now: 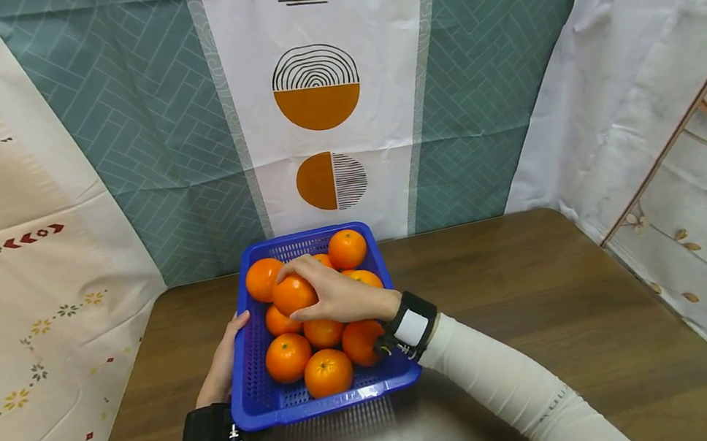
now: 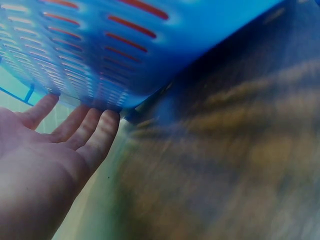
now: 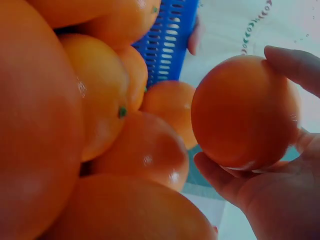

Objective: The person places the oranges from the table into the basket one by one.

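A blue plastic basket (image 1: 249,380) with slotted walls stands on the table, holding several oranges (image 1: 328,372). My right hand (image 1: 343,297) grips one orange (image 1: 293,294) over the left middle of the basket. In the right wrist view, that orange (image 3: 245,112) sits between thumb and fingers, apart from the neighbouring oranges (image 3: 145,150). At the basket's left side is my left hand (image 1: 221,362), a fingertip at the rim. The left wrist view has the left hand's fairly straight fingers (image 2: 102,132) touching the slotted outer wall (image 2: 80,60).
The brown wooden table (image 1: 505,319) extends to both sides of the basket. Behind it hangs a green and white patterned cloth (image 1: 170,125). Printed cloths also hang at the left (image 1: 24,290) and right (image 1: 697,266). Both wrists wear black straps.
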`<state>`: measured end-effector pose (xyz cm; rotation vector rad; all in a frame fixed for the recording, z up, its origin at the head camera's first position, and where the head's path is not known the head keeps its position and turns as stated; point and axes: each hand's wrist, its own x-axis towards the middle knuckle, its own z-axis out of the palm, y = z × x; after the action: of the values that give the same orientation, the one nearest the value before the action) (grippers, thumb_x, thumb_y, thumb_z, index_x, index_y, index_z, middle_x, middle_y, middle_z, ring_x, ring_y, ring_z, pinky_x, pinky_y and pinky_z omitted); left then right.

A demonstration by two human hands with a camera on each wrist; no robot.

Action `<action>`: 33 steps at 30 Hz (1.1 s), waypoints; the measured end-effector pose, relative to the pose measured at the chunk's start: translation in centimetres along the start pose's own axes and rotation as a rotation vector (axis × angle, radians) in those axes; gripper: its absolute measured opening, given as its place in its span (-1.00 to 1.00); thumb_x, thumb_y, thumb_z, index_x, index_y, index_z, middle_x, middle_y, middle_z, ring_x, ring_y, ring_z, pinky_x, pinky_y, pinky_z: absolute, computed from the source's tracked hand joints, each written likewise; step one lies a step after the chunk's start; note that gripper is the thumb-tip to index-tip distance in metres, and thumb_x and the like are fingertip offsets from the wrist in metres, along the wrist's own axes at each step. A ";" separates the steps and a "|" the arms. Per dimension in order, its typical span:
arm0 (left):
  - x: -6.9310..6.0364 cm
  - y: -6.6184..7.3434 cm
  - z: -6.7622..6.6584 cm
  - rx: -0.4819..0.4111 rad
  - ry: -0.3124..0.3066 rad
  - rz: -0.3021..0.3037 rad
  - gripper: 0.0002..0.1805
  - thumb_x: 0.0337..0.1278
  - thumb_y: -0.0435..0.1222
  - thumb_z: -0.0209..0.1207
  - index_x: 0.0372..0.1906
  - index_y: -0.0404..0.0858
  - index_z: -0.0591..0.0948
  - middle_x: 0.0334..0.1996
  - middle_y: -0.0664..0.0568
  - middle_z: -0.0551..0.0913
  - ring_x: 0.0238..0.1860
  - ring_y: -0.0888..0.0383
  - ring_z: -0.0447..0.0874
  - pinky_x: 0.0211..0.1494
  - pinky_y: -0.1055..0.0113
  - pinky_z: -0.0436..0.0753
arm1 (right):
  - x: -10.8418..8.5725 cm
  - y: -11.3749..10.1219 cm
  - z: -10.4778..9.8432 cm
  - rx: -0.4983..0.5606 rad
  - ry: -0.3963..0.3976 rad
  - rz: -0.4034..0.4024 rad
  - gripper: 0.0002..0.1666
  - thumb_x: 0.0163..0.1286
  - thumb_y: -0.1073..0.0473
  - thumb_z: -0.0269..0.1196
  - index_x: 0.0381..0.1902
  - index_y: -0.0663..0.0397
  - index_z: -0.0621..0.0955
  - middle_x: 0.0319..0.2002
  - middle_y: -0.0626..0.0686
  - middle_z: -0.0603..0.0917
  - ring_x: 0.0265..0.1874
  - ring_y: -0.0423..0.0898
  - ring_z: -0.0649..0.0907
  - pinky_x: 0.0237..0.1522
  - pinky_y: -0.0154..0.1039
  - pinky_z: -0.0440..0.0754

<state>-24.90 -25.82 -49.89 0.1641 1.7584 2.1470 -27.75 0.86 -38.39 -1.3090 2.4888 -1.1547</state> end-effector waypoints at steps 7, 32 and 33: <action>-0.1 -0.1 0.0 -0.022 -0.008 -0.014 -0.32 0.62 0.23 -0.30 0.62 0.20 -0.16 0.49 -0.12 0.13 0.30 0.01 0.42 0.24 0.04 0.58 | 0.2 0.1 1.1 -0.016 -0.069 -0.026 -0.44 0.45 0.12 0.39 0.28 -0.04 0.39 0.27 0.02 0.43 0.24 -0.11 0.44 0.27 -0.28 0.48; 0.0 0.0 -0.2 -0.018 -0.008 0.000 -0.36 0.63 0.23 -0.31 0.61 0.20 -0.09 0.38 0.00 0.30 0.22 0.09 0.56 0.21 0.04 0.62 | 1.6 -0.3 3.5 -0.195 -0.158 -0.061 -0.41 0.39 0.07 0.45 0.25 -0.10 0.42 0.17 -0.09 0.50 0.21 -0.20 0.42 0.36 -0.34 0.30; 0.0 0.0 -0.2 -0.017 -0.007 0.000 -0.35 0.63 0.23 -0.30 0.61 0.20 -0.10 0.41 -0.03 0.27 0.23 0.08 0.55 0.22 0.03 0.62 | 1.6 -0.2 3.5 -0.196 -0.157 -0.059 -0.41 0.39 0.07 0.45 0.26 -0.11 0.42 0.18 -0.09 0.50 0.21 -0.20 0.42 0.37 -0.34 0.30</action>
<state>-24.95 -26.01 -49.92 0.1666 1.7357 2.1579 -27.15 -2.42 -40.32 -1.4681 2.5144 -0.7999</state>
